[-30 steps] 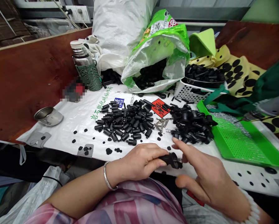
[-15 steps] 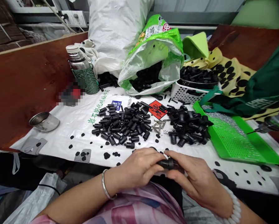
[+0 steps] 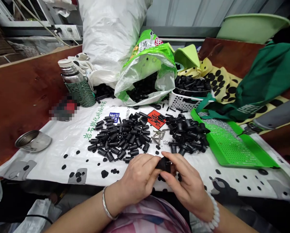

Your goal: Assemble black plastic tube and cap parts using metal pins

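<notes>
A dark black plastic part (image 3: 163, 164) is held between both hands just past the table's near edge. My left hand (image 3: 140, 174) is closed round its left end, fingers curled over it. On the other side my right hand (image 3: 188, 179) has its thumb and fingertips against the part's right end, where a small shiny bit shows. Beyond the hands lies a pile of black ribbed cylinders (image 3: 120, 136). To its right is a heap of black flanged plastic pieces (image 3: 186, 132), with several small metal strips (image 3: 159, 136) between the two piles.
A green tray (image 3: 232, 142) with small silvery pieces stands at right, a power screwdriver (image 3: 268, 118) pointing over it. Behind are a white basket (image 3: 184, 102) of black parts and a green-white bag (image 3: 145, 61). A steel cup (image 3: 33, 141) and a thermos (image 3: 77, 84) stand left.
The view has shifted, so the table contents sit farther left. The black part is turned in my hands, and my right fingers have moved in closer around its end.
</notes>
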`<state>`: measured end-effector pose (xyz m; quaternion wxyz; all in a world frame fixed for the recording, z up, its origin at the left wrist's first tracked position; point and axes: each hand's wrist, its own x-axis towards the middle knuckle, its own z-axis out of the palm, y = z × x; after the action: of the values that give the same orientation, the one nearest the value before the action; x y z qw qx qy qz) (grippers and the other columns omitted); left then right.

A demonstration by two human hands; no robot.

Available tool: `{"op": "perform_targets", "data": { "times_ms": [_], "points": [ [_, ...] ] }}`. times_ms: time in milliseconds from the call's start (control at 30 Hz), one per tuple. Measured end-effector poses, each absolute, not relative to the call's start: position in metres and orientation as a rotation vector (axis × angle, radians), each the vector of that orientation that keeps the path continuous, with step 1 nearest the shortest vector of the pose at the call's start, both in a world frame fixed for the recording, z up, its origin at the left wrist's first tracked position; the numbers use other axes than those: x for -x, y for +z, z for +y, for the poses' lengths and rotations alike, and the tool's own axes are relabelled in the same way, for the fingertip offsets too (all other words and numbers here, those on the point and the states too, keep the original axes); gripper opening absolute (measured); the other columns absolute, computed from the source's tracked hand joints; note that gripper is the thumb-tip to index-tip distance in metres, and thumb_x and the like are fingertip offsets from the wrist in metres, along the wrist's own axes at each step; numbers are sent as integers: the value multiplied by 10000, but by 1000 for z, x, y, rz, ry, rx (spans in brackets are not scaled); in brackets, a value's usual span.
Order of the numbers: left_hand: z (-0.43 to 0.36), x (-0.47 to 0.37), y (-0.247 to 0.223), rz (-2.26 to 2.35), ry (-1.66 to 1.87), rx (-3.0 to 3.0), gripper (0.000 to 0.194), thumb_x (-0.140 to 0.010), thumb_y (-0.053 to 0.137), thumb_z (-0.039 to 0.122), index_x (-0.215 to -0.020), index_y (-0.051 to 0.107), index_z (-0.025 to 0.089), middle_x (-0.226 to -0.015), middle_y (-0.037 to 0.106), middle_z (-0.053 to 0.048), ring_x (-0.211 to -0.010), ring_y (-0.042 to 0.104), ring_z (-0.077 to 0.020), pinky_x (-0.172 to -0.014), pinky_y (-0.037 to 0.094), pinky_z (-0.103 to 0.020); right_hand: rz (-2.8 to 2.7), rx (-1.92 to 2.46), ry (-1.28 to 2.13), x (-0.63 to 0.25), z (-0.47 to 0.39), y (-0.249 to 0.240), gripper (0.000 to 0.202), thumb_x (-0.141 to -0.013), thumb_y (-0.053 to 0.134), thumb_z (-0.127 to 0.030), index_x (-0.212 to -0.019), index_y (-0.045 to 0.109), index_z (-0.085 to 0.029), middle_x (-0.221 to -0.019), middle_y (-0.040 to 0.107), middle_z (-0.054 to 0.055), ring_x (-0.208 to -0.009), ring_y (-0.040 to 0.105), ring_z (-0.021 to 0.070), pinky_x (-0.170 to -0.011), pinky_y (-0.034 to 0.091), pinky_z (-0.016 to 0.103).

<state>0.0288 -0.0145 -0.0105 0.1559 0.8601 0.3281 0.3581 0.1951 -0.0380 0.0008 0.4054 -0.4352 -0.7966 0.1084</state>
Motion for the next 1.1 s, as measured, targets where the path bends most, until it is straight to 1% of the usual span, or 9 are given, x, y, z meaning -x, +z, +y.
{"op": "perform_targets", "data": {
  "times_ms": [100,167,300,467,600,767,833,933,1100],
  "points": [
    [-9,-31,-3,1075,1011,-2460,343,-896,444,220,-1219,469,108,-1050,598,-145,-956,561,-233,-828,499,-385,-2008,1094,197,-206,-24,4,371,-871,540,-236,-1227,481,-148,-883,596,73,-673,558,140,-604,503,263],
    [-7,-27,-1,1136,1006,-2467,432,-886,485,242,-1290,404,111,-1176,539,-159,-1081,506,-247,-918,459,-403,-1984,1162,-11,-224,-14,7,420,-838,595,-227,-1239,492,-159,-909,604,78,-708,566,158,-653,501,292],
    [-6,-9,-9,1164,1046,-2495,327,-878,503,194,-1198,489,129,-1145,540,-145,-1067,500,-237,-917,449,-398,-1828,1460,-420,-260,-2,3,508,-816,633,-276,-1291,484,-172,-845,612,80,-772,580,215,-770,491,386],
    [-9,5,-23,1205,1021,-2493,282,-862,509,151,-1144,519,146,-1096,549,-135,-1016,511,-236,-867,466,-411,-1859,1463,-224,-270,-1,-13,347,-868,557,-239,-1213,540,-200,-988,616,82,-846,613,199,-832,499,379],
    [-6,4,-24,1202,1043,-2500,258,-851,520,131,-1109,538,135,-1092,549,-137,-1018,509,-236,-870,462,-412,-1860,1450,-292,-262,-1,-12,283,-858,569,-212,-1139,580,-183,-1045,618,100,-815,624,194,-798,510,366],
    [-1,0,-26,1205,1070,-2509,224,-852,518,138,-1071,562,132,-1058,567,-137,-987,525,-237,-847,467,-416,-2042,1318,-277,-232,10,9,217,-870,547,-207,-1075,596,-157,-1002,644,105,-863,620,200,-761,491,328],
    [0,0,-28,1215,1076,-2510,217,-855,511,144,-1065,567,139,-1051,572,-134,-983,528,-237,-843,469,-417,-2280,1353,-322,-214,20,14,164,-883,517,-227,-952,641,-144,-914,663,97,-829,612,210,-724,461,340],
    [-1,1,-29,1226,1092,-2491,218,-860,494,136,-1065,570,143,-1048,576,-126,-981,529,-228,-851,470,-411,-2563,1515,-379,-193,34,13,196,-855,535,-202,-704,649,-152,-733,641,79,-716,586,214,-653,383,354],
    [-2,3,-28,1222,1121,-2494,209,-862,483,136,-1047,579,147,-1029,587,-116,-966,533,-218,-871,464,-424,-2598,1514,-391,-183,46,4,239,-822,509,-94,-616,618,-144,-667,611,81,-667,550,197,-652,317,346]
  ]
}}
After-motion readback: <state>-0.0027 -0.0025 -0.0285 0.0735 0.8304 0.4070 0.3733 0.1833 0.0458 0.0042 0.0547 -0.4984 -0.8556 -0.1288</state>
